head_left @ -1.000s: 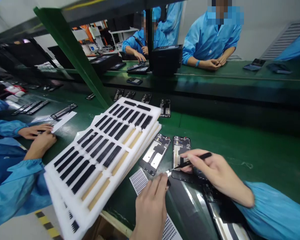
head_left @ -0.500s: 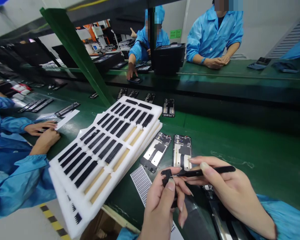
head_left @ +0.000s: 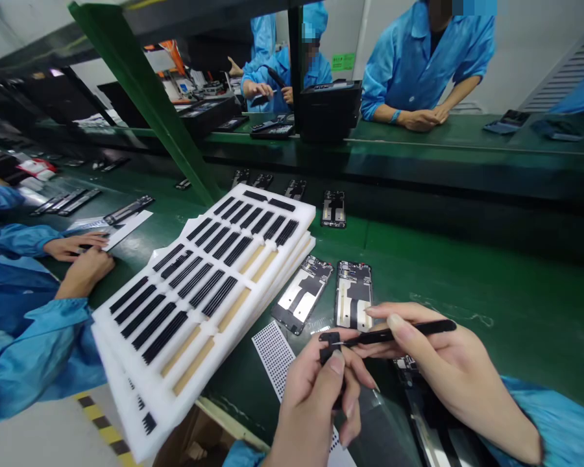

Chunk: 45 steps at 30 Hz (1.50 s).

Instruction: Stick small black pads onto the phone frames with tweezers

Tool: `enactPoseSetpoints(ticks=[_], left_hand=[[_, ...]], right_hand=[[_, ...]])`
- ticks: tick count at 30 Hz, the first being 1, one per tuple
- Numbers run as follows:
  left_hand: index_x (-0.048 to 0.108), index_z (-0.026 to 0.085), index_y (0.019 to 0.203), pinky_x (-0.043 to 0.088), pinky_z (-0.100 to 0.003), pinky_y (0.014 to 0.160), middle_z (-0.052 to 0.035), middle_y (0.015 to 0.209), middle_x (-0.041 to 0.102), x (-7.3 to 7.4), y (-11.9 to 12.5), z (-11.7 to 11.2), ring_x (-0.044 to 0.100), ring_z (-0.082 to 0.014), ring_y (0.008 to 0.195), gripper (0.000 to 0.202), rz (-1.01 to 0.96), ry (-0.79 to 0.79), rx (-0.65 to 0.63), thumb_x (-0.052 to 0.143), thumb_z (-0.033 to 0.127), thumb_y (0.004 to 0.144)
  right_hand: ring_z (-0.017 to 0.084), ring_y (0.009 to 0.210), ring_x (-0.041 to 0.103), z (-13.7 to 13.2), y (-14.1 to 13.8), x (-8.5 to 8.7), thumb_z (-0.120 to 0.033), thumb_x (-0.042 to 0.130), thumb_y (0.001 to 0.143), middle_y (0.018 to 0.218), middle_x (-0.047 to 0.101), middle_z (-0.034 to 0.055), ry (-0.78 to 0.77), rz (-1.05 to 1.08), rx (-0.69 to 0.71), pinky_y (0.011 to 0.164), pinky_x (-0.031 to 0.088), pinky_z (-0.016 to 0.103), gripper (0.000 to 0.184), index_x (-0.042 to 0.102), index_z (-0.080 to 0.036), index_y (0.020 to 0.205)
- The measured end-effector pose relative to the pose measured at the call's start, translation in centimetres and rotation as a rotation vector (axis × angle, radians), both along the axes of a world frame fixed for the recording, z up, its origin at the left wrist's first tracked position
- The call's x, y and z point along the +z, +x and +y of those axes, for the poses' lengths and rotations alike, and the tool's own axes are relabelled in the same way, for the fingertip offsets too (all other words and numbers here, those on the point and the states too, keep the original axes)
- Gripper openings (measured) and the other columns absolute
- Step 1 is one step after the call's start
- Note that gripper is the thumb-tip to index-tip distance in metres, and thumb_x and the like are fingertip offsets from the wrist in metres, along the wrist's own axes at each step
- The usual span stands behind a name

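Note:
My left hand (head_left: pixel 316 395) pinches a small black part (head_left: pixel 329 342) between thumb and fingers, raised above the green bench. My right hand (head_left: pixel 442 370) grips black tweezers (head_left: pixel 399 333) whose tip touches that part. Just beyond lie two open phone frames, one (head_left: pixel 302 294) tilted and one (head_left: pixel 353 295) upright, side by side on the bench. A white perforated sheet (head_left: pixel 275 353) lies under my left hand.
A stack of white foam trays (head_left: pixel 209 285) with several black strips sits to the left. A co-worker's hands (head_left: pixel 80 259) rest on the bench at far left. More phone frames (head_left: pixel 333 209) lie on the belt. People in blue coats stand behind the far bench.
My hands lifted from the bench: the left picked up the small black part and the tweezers came to meet it. In the last half second they barely moved.

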<state>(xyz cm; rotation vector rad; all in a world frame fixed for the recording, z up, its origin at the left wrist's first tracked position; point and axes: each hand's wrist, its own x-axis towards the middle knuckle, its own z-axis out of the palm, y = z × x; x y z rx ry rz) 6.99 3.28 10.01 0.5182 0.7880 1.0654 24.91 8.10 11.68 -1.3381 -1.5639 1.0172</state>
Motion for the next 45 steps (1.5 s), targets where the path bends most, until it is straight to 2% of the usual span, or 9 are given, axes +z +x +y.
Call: enactPoseSetpoints(ticks=[10, 16, 18, 21, 23, 25, 30, 39, 45], left_hand=[[0.07, 0.012, 0.109, 0.021, -0.015, 0.037, -0.0033, 0.069, 0.062, 0.2, 0.5, 0.3, 0.031, -0.0045, 0.046, 0.029, -0.043, -0.147, 0.136, 0.056, 0.034, 0.096], [0.066, 0.019, 0.114, 0.031, -0.017, 0.042, -0.0021, 0.079, 0.063, -0.5, 0.0, 0.6, 0.038, -0.007, 0.052, 0.031, 0.242, -0.055, 0.415, 0.064, 0.042, 0.093], [0.066, 0.021, 0.115, 0.034, -0.018, 0.043, -0.0032, 0.083, 0.065, -1.5, -0.1, 0.6, 0.041, -0.0077, 0.052, 0.029, 0.506, 0.094, 0.304, 0.056, 0.042, 0.098], [0.064, 0.023, 0.124, 0.052, -0.026, 0.059, -0.0084, 0.098, 0.072, -3.1, 0.6, 0.8, 0.062, -0.0163, 0.069, 0.034, 1.08, 0.649, 0.013, 0.039, 0.021, 0.101], [0.061, 0.017, 0.13, 0.059, -0.036, 0.073, -0.012, 0.117, 0.072, -3.8, 1.5, 1.3, 0.069, -0.0256, 0.092, 0.053, 1.464, 1.051, -0.168, 0.034, 0.0, 0.088], [0.061, 0.011, 0.13, 0.063, -0.042, 0.072, -0.0136, 0.132, 0.067, -4.1, 2.5, 2.0, 0.069, -0.0298, 0.096, 0.065, 1.758, 1.255, -0.336, 0.036, -0.008, 0.073], [0.056, 0.009, 0.137, 0.064, -0.039, 0.064, -0.0148, 0.15, 0.053, -4.5, 4.7, 4.5, 0.07, -0.0288, 0.094, 0.08, 1.988, 1.305, -0.59, 0.047, -0.008, 0.06], [0.045, 0.005, 0.147, 0.064, -0.041, 0.062, -0.0159, 0.154, 0.046, -5.4, 5.3, 6.3, 0.071, -0.0303, 0.094, 0.089, 1.919, 1.218, -0.649, 0.048, -0.007, 0.059], [0.045, 0.01, 0.148, 0.062, -0.047, 0.065, -0.0138, 0.158, 0.04, -6.0, 5.0, 6.5, 0.069, -0.0368, 0.101, 0.091, 1.669, 1.002, -0.642, 0.044, -0.01, 0.06]], right_hand=[[0.025, 0.092, 0.078, -0.8, 0.2, 0.3, -0.053, 0.054, 0.098, 0.104, 0.08, 0.0079, 0.069, -0.055, 0.036, 0.08, 0.066, 0.03, 0.043, 0.084, -0.029, 0.078], [0.023, 0.061, 0.075, 2.8, 5.5, -1.6, -0.059, 0.066, 0.089, 0.071, 0.076, 0.0089, -0.082, 0.279, -0.222, 0.058, 0.064, 0.034, 0.04, 0.07, -0.02, 0.092], [0.021, 0.058, 0.074, 3.7, 7.3, -3.6, -0.062, 0.069, 0.086, 0.07, 0.076, 0.0107, -0.172, 0.273, -0.205, 0.055, 0.062, 0.031, 0.045, 0.067, -0.017, 0.088], [0.022, 0.058, 0.074, 4.0, 8.7, -6.7, -0.065, 0.068, 0.084, 0.07, 0.076, 0.0132, -0.266, 0.258, -0.143, 0.055, 0.063, 0.032, 0.051, 0.066, -0.015, 0.086], [0.022, 0.06, 0.075, 3.9, 8.8, -8.0, -0.067, 0.068, 0.084, 0.072, 0.077, 0.0132, -0.263, 0.26, -0.143, 0.059, 0.064, 0.033, 0.052, 0.066, -0.015, 0.087], [0.021, 0.062, 0.075, 4.0, 8.7, -8.6, -0.068, 0.067, 0.084, 0.074, 0.077, 0.0122, -0.247, 0.268, -0.155, 0.063, 0.065, 0.033, 0.053, 0.065, -0.016, 0.088], [0.021, 0.064, 0.076, 4.8, 8.4, -8.6, -0.071, 0.065, 0.083, 0.074, 0.077, 0.0106, -0.23, 0.269, -0.156, 0.065, 0.066, 0.035, 0.055, 0.065, -0.017, 0.088], [0.02, 0.063, 0.075, 5.0, 8.1, -8.7, -0.073, 0.062, 0.083, 0.072, 0.076, 0.0086, -0.218, 0.261, -0.14, 0.062, 0.065, 0.033, 0.057, 0.066, -0.017, 0.085], [0.021, 0.068, 0.076, 4.7, 8.1, -8.8, -0.07, 0.062, 0.085, 0.076, 0.077, 0.0095, -0.222, 0.27, -0.13, 0.066, 0.065, 0.034, 0.055, 0.067, -0.016, 0.088]])
